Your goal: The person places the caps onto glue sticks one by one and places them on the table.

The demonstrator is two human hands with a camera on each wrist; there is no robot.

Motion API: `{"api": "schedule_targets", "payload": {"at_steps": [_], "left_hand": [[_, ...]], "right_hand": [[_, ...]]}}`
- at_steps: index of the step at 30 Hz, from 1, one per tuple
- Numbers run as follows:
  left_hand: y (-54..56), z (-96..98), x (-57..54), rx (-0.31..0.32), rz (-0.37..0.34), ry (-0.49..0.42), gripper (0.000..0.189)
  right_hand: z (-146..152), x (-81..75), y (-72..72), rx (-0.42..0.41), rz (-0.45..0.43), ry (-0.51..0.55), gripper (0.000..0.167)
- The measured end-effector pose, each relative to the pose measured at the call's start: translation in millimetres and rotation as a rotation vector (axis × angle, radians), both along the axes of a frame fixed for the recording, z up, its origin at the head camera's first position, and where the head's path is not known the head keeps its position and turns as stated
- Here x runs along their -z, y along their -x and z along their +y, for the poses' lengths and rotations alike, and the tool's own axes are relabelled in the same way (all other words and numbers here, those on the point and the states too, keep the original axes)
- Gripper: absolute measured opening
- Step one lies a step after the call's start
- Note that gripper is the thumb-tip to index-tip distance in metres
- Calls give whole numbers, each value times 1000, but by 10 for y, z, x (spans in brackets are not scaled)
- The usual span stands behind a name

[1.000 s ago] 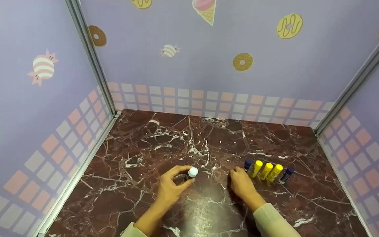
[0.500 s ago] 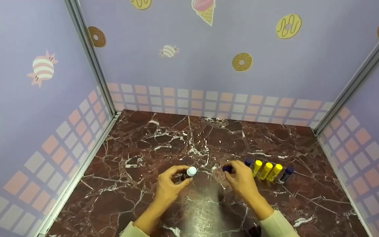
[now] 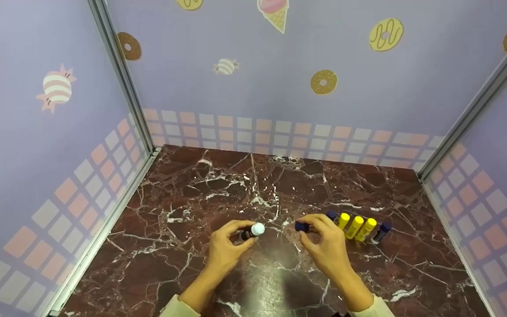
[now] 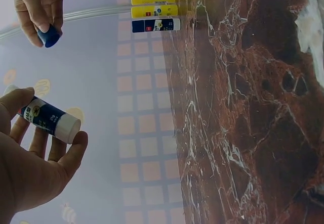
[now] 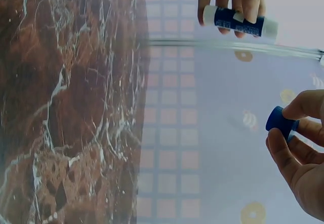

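Note:
My left hand (image 3: 227,248) grips a dark blue glue stick (image 4: 44,117) with white ends. Its cap is off, and the pale top faces up in the head view. Across from it, my right hand (image 3: 327,244) pinches a blue cap (image 5: 281,122) between thumb and fingers. Glue stick and cap are apart, both held above the marbled table. Just beyond the right hand stands a row of capped glue sticks: several yellow ones (image 3: 354,227) in the middle, with a dark blue one (image 3: 381,232) at the right end and another (image 3: 332,215) at the left end, partly hidden.
The marbled red-brown table (image 3: 218,189) is enclosed by patterned lilac panels at the back (image 3: 253,88) and both sides. Metal corner posts (image 3: 126,79) stand where the panels meet.
My right hand has lifted from the table beside the row and moved slightly left, the blue cap now showing in its fingers. The left hand has tilted the glue stick a little.

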State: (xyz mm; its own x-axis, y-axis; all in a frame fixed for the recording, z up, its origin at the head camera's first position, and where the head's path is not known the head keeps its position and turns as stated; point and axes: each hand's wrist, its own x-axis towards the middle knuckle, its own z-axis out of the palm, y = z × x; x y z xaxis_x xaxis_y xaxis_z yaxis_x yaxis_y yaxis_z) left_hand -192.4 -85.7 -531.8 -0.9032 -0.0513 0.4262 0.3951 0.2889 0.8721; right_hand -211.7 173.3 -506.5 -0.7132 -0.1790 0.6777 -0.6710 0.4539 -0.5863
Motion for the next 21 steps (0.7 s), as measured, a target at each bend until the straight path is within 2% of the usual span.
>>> {"api": "schedule_targets", "payload": {"at_steps": [5,11,17,21], "left_hand": [[6,28,-30,-44,76,143,41],[10,76,-75,-67,271,278,44],[10,122,-110,-70,416,381,45],[6,137,-138,-63,465,413,45]], "right_hand": [[-118,-13,-55,-72,12,44,43],[-293,-161,-188,-147,29,79,39],[-410,-327,-313,-182,83,89,39],[-426,-349,-329,-180,85,93,41]]}}
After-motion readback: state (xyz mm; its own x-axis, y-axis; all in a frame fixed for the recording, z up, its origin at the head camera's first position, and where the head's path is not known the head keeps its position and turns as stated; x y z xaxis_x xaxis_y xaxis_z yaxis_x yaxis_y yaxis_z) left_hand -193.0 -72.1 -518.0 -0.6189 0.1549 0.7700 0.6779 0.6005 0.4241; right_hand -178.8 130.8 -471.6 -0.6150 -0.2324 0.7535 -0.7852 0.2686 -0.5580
